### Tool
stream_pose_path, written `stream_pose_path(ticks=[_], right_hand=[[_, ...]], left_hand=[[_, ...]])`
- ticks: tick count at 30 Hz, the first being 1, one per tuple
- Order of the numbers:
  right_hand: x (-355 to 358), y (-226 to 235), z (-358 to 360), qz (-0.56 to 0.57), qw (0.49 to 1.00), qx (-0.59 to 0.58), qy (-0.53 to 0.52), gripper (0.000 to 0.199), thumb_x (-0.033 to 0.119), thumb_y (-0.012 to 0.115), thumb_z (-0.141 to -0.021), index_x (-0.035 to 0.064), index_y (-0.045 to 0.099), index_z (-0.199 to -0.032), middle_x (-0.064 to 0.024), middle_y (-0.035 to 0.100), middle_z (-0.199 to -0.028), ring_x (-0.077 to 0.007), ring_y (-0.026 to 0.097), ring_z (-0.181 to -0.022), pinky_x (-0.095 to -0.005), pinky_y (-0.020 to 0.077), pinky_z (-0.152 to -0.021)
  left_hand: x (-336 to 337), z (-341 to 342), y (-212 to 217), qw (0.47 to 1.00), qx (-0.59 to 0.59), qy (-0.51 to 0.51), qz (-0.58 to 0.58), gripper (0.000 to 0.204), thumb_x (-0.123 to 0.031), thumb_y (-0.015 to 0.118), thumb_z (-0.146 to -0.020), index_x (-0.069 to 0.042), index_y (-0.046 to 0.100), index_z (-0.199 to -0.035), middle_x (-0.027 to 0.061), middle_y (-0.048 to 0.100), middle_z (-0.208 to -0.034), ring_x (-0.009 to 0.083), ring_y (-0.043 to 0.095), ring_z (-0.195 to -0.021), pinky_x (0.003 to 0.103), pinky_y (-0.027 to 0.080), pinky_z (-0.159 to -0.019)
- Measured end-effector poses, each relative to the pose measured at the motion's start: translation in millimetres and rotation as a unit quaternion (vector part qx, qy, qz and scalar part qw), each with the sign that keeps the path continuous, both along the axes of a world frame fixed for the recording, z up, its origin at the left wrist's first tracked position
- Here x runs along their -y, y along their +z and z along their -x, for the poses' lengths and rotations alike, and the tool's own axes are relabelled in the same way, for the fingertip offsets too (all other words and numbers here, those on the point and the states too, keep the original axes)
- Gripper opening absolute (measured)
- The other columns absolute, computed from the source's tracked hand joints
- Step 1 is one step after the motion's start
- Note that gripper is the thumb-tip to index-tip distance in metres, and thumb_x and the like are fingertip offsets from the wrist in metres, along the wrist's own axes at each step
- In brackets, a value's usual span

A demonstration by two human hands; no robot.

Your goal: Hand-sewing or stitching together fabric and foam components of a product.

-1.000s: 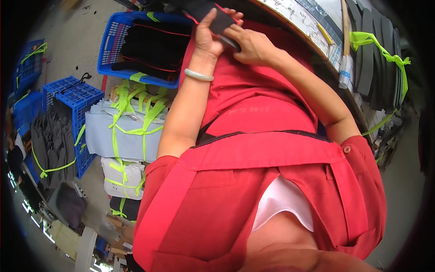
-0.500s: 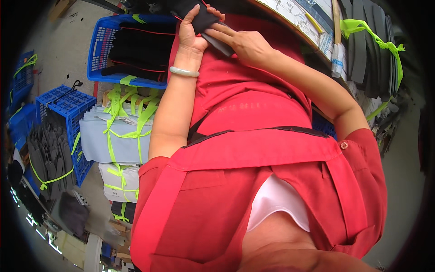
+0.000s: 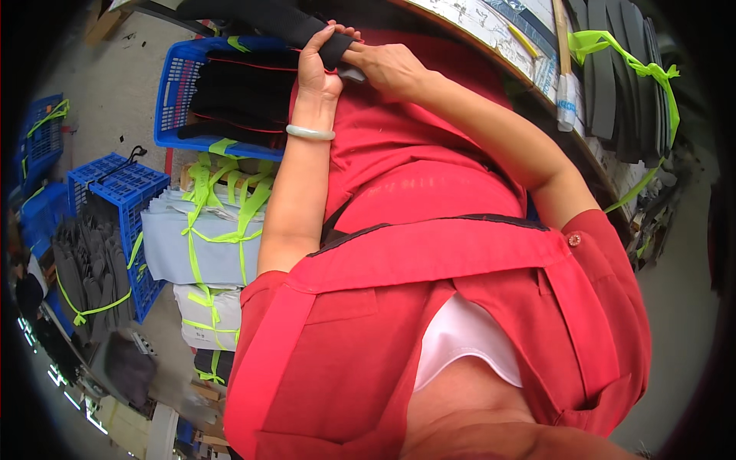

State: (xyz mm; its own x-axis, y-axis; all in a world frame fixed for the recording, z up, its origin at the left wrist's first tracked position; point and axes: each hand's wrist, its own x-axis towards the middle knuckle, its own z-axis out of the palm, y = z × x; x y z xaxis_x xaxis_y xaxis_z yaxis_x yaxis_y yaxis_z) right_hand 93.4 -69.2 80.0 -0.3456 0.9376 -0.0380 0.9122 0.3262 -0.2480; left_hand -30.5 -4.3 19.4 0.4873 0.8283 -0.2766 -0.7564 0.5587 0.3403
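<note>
At the top middle, a long black fabric piece (image 3: 268, 21) with a little red edging at its end stretches off to the upper left. My left hand (image 3: 316, 75), with a pale bangle on its wrist, is wrapped round the near end of it, thumb on one side and fingers on the other. My right hand (image 3: 395, 70) is closed at that same end, its fingertips against the opening. A short bit of a grey strip (image 3: 352, 73) shows under the right fingers; the rest of it is hidden by the fabric and the hand.
Left of my hands, a blue basket (image 3: 172, 96) holds stacked black pieces with red edging (image 3: 238, 88). Below it are tied light-blue sheets (image 3: 172, 241) and a blue crate (image 3: 142, 203). At right, a worktable (image 3: 468, 23) carries a wooden-handled brush (image 3: 566, 84) and bundled grey strips (image 3: 621, 77).
My right fingers, stretched along the grey strip before, have curled in at the end of the black piece. Less of the strip shows, and the black piece reaches farther to the upper left.
</note>
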Motion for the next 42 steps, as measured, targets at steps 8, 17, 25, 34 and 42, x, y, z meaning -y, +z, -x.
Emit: stream_pose_path(ticks=[8, 17, 25, 34, 42], right_hand=[[33, 18, 5, 0.021, 0.999, 0.009, -0.024, 0.057, 0.004, 0.061, -0.077, 0.0216, 0.048, -0.130, -0.0057, 0.054, -0.122, -0.0301, 0.066, -0.072, -0.0390, 0.0510, -0.053], [-1, -1, 8, -0.039, 0.998, 0.034, 0.021, 0.022, 0.007, 0.051, -0.085, 0.0122, 0.058, -0.106, -0.0064, 0.063, -0.096, -0.0253, 0.066, -0.065, -0.0340, 0.0515, -0.050], [-8, -3, 3, -0.011, 0.999, -0.034, -0.022, 0.038, 0.008, 0.048, -0.087, 0.0119, 0.051, -0.125, -0.0053, 0.058, -0.112, -0.0303, 0.066, -0.079, -0.0389, 0.0550, -0.057], [6, 0, 2, 0.014, 0.999, -0.053, 0.003, 0.042, 0.005, 0.046, -0.087, 0.0145, 0.053, -0.128, -0.0047, 0.054, -0.130, -0.0293, 0.065, -0.090, -0.0370, 0.0560, -0.066], [10, 7, 1, -0.042, 0.996, -0.062, 0.049, 0.043, 0.007, 0.052, -0.084, 0.0178, 0.057, -0.125, -0.0013, 0.059, -0.123, -0.0277, 0.066, -0.074, -0.0359, 0.0540, -0.060]], left_hand=[[1, 9, -2, 0.993, 0.079, -0.076, 0.050, 0.018, -0.009, 0.058, -0.086, 0.002, 0.055, -0.100, 0.0141, 0.063, -0.091, 0.0302, 0.063, -0.091, 0.046, 0.049, -0.094], [2, 6, 1, 0.994, 0.059, -0.079, 0.052, 0.021, -0.010, 0.058, -0.087, 0.002, 0.054, -0.104, 0.0146, 0.062, -0.090, 0.0310, 0.062, -0.092, 0.047, 0.045, -0.100], [-1, 2, 0, 0.979, 0.161, -0.114, 0.051, 0.028, -0.020, 0.055, -0.091, 0.004, 0.054, -0.107, 0.0149, 0.062, -0.094, 0.0312, 0.059, -0.097, 0.049, 0.040, -0.104], [6, 9, -1, 0.972, 0.200, -0.102, 0.065, 0.034, -0.022, 0.054, -0.093, 0.005, 0.051, -0.113, 0.0169, 0.061, -0.101, 0.0328, 0.058, -0.103, 0.048, 0.039, -0.105], [-7, 23, -2, 0.999, -0.008, -0.037, 0.009, 0.034, -0.022, 0.053, -0.095, 0.006, 0.051, -0.115, 0.0248, 0.057, -0.116, 0.0320, 0.059, -0.103, 0.041, 0.049, -0.094]])
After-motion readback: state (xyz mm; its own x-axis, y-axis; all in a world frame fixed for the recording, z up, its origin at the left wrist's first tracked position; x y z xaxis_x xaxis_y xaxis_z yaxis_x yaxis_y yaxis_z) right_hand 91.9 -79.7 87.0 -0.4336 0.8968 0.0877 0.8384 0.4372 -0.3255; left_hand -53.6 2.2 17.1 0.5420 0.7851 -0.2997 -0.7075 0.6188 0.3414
